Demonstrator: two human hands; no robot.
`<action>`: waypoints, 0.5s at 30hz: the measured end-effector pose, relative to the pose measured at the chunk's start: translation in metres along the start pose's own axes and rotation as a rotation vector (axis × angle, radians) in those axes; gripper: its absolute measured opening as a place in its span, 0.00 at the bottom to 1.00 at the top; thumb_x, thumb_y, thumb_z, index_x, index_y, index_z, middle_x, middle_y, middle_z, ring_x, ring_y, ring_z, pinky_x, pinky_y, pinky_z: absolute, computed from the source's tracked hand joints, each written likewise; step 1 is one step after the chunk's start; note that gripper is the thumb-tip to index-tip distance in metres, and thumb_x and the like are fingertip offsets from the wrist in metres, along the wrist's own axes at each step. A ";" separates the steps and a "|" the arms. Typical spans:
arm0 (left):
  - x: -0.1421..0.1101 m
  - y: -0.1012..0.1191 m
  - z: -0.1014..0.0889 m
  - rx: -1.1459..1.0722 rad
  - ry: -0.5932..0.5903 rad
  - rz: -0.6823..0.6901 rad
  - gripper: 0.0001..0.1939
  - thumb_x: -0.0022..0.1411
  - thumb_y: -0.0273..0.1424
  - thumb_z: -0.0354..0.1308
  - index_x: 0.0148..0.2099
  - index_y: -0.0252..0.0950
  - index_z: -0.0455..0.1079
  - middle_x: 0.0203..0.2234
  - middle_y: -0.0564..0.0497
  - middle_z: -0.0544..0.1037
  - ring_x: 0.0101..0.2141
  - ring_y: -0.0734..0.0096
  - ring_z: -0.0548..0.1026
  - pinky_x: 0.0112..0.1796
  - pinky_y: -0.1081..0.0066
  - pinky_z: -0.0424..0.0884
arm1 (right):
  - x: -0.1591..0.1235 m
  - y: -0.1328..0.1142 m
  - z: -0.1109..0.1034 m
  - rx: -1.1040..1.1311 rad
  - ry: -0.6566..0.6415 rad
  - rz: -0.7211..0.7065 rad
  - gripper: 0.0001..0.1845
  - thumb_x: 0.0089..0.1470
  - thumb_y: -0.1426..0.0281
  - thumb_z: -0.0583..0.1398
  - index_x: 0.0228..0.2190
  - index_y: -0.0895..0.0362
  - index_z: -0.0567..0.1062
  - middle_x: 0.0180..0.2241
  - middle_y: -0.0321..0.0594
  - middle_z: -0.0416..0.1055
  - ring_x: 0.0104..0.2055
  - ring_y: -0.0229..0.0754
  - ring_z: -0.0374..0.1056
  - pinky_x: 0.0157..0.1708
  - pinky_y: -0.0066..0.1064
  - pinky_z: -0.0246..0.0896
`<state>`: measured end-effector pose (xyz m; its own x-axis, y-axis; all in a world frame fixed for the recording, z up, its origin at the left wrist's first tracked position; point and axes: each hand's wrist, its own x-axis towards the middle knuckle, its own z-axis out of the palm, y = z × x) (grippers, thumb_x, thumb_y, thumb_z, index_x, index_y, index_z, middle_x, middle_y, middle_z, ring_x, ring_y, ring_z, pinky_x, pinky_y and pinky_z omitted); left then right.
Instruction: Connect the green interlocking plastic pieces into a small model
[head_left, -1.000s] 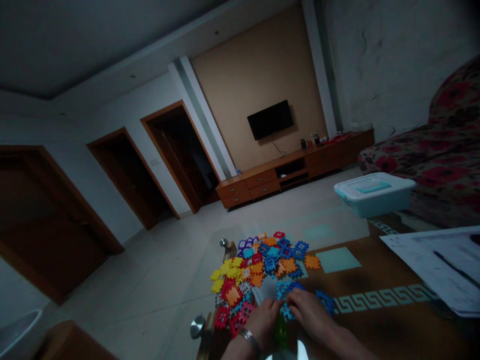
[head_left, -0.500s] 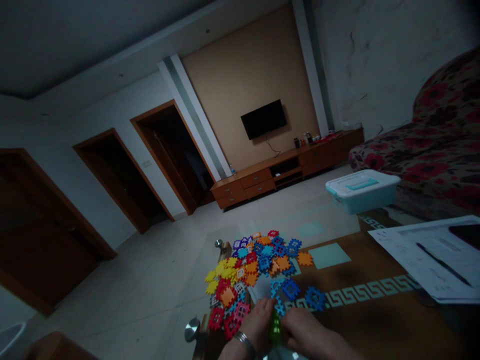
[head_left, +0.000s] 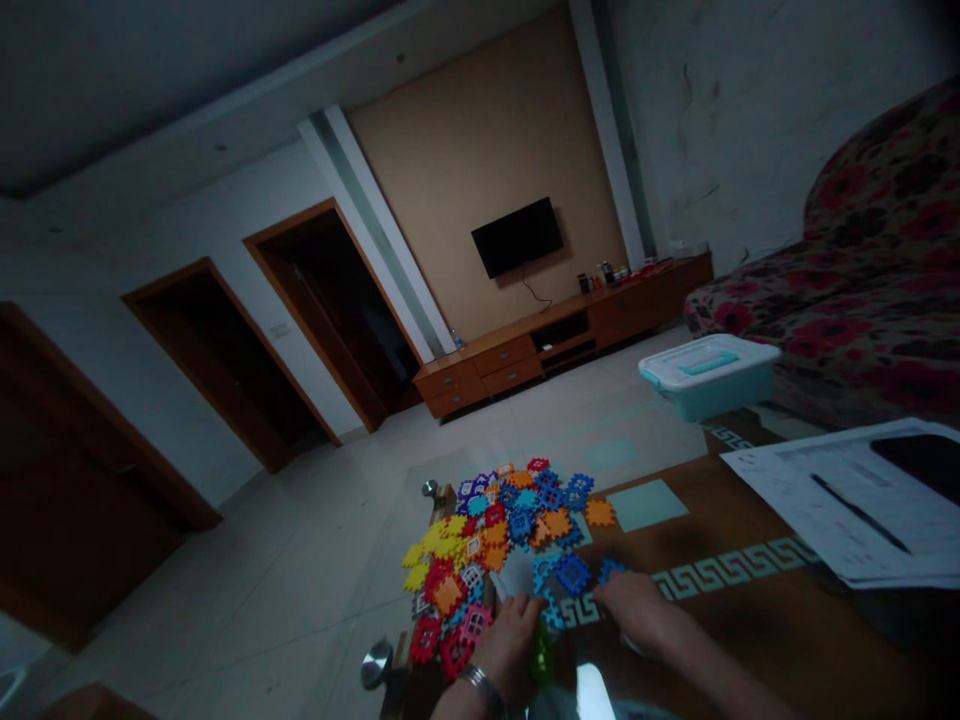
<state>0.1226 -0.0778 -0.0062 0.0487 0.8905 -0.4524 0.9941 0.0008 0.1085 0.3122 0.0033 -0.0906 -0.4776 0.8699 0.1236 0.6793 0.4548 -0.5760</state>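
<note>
Steel table knob (head_left: 376, 664) far left; left hand (head_left: 510, 645) (metal bangle on wrist) against the heap of interlocking plastic tiles (head_left: 487, 530) on the glass table top (head_left: 720, 520), green object (head_left: 541, 655) just beside it; right hand (head_left: 637, 610) at the blue tiles, grip of both hands impossible to tell; papers (head_left: 840, 490) far right.

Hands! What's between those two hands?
In the head view, a green object and blue puzzle pieces lie between the left hand and right hand.

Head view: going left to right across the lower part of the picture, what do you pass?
brown wooden door → pile of multicoloured plastic puzzle pieces → lidded teal plastic storage box → printed papers
</note>
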 end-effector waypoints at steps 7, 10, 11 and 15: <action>0.005 0.001 -0.001 0.008 -0.027 -0.004 0.52 0.40 0.24 0.61 0.69 0.38 0.50 0.60 0.39 0.63 0.60 0.51 0.61 0.58 0.56 0.61 | 0.010 -0.033 -0.011 -0.093 -0.131 -0.098 0.19 0.55 0.77 0.52 0.38 0.52 0.80 0.46 0.47 0.74 0.52 0.53 0.65 0.50 0.43 0.59; 0.006 -0.006 -0.004 0.026 -0.034 -0.042 0.61 0.35 0.30 0.69 0.70 0.42 0.44 0.64 0.38 0.58 0.63 0.44 0.55 0.60 0.50 0.57 | 0.008 -0.041 -0.007 -0.087 -0.084 0.005 0.19 0.54 0.79 0.52 0.40 0.56 0.80 0.47 0.52 0.73 0.53 0.56 0.65 0.50 0.45 0.59; 0.005 -0.011 -0.006 0.000 -0.010 -0.044 0.65 0.31 0.33 0.71 0.70 0.43 0.43 0.65 0.38 0.56 0.64 0.42 0.53 0.61 0.48 0.55 | 0.004 -0.042 -0.006 -0.063 -0.083 0.019 0.20 0.53 0.80 0.52 0.42 0.57 0.79 0.48 0.53 0.73 0.54 0.57 0.65 0.51 0.46 0.60; -0.010 -0.040 -0.010 -0.404 0.189 -0.004 0.60 0.39 0.53 0.67 0.70 0.38 0.46 0.65 0.37 0.57 0.64 0.48 0.56 0.62 0.54 0.54 | -0.019 -0.046 0.003 0.190 -0.122 -0.017 0.29 0.48 0.84 0.51 0.50 0.60 0.75 0.52 0.54 0.72 0.55 0.52 0.66 0.56 0.43 0.57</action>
<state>0.0811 -0.0818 0.0030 -0.0105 0.9576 -0.2881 0.8748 0.1483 0.4612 0.2885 -0.0351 -0.0693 -0.5599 0.8275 0.0429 0.5589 0.4154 -0.7177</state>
